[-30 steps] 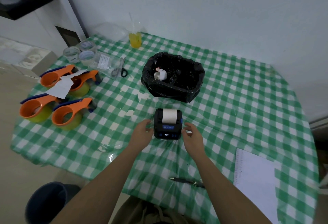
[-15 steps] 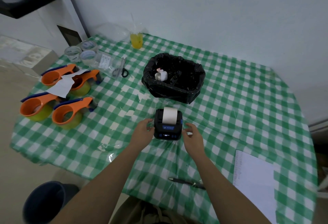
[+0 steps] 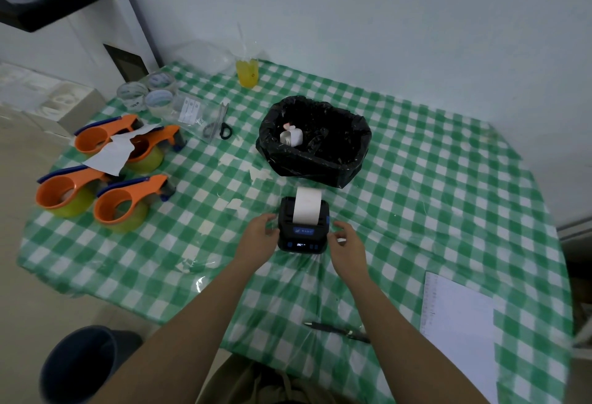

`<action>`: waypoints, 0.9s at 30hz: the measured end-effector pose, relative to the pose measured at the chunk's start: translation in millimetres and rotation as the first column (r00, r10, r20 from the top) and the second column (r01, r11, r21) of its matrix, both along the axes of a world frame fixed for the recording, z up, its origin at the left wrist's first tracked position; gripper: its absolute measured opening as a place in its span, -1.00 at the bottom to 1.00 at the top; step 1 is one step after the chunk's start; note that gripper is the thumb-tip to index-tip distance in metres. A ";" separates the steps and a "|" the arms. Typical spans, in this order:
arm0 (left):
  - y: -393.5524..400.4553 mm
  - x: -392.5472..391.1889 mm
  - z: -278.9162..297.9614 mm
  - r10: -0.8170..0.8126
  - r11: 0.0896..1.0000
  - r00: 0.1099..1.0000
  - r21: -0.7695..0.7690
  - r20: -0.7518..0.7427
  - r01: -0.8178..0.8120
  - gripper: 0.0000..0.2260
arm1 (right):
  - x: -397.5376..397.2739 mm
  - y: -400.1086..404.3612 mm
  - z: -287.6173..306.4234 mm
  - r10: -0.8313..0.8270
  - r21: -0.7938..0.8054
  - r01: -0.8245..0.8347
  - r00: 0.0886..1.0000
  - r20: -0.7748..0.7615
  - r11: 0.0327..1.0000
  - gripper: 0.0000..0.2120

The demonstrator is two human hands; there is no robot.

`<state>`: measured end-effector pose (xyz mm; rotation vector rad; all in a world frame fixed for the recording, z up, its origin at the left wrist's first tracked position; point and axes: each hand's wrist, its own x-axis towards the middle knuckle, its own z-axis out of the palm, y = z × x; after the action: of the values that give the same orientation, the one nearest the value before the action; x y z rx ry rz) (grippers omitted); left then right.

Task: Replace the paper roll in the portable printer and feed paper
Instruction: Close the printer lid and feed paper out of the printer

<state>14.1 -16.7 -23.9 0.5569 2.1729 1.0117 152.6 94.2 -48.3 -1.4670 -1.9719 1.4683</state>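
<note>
The black portable printer (image 3: 302, 234) lies on the green checked tablecloth (image 3: 416, 198), its small display lit. A white paper strip (image 3: 307, 205) sticks out of its top slot and curls away from me. My left hand (image 3: 258, 240) rests against the printer's left side, fingers touching it. Just off the right side, my right hand (image 3: 347, 243) hovers with fingers loosely curled and a small gap to the casing. A used white paper roll (image 3: 291, 137) lies inside the black-bag-lined bin (image 3: 339, 166) behind the printer.
Several orange tape dispensers (image 3: 125, 208) sit at the left, with scissors (image 3: 222, 125) and clear tape rolls (image 3: 145, 96) behind them. A yellow drink bag (image 3: 247, 72) stands at the back. A pen (image 3: 336, 331) and a white sheet (image 3: 458, 333) lie near me. A dark bucket (image 3: 83, 365) stands on the floor.
The paper strip has come further out of the printer. Both hands have stayed at its sides, almost unmoved.
</note>
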 end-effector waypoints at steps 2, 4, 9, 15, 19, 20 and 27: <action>0.6 -0.2 -0.9 -0.003 1.000 1.000 -0.002 0.000 0.003 -0.62 | 0.3 1.2 -0.3 -0.001 0.001 0.001 1.000 0.002 1.000 -0.67; 1.1 -0.5 -2.2 -0.005 1.000 1.000 -0.008 -0.002 0.005 -0.62 | 1.1 2.1 -0.9 -0.003 0.008 0.003 1.000 0.006 1.000 -0.68; 3.3 -1.3 -2.7 -0.008 1.000 1.000 -0.012 0.005 0.008 -0.62 | 2.0 4.1 -2.9 -0.005 0.012 0.004 1.000 0.013 1.000 -0.69; 6.5 -1.8 -3.9 -0.012 1.000 1.000 -0.009 0.013 0.012 -0.62 | 0.0 7.2 -4.7 -0.005 0.005 0.005 1.000 0.025 1.000 -0.69; 8.6 -3.6 -6.7 -0.023 0.999 1.000 -0.023 0.001 0.023 -0.62 | -1.0 8.6 -4.0 -0.002 0.006 0.002 1.000 0.005 1.000 -0.71; 9.0 -4.0 -6.9 -0.024 0.999 1.000 -0.026 0.001 0.024 -0.62 | -1.3 9.0 -3.6 -0.001 0.006 0.001 1.000 0.000 1.000 -0.71; 9.2 -4.6 -8.5 -0.024 0.999 1.000 -0.033 0.007 0.024 -0.60 | -6.0 10.9 -4.2 0.002 0.002 -0.002 1.000 0.007 1.000 -0.72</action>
<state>9.5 -7.5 -32.4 0.5625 2.1676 0.9623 146.5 105.1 -52.5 -1.4717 -1.9794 1.4635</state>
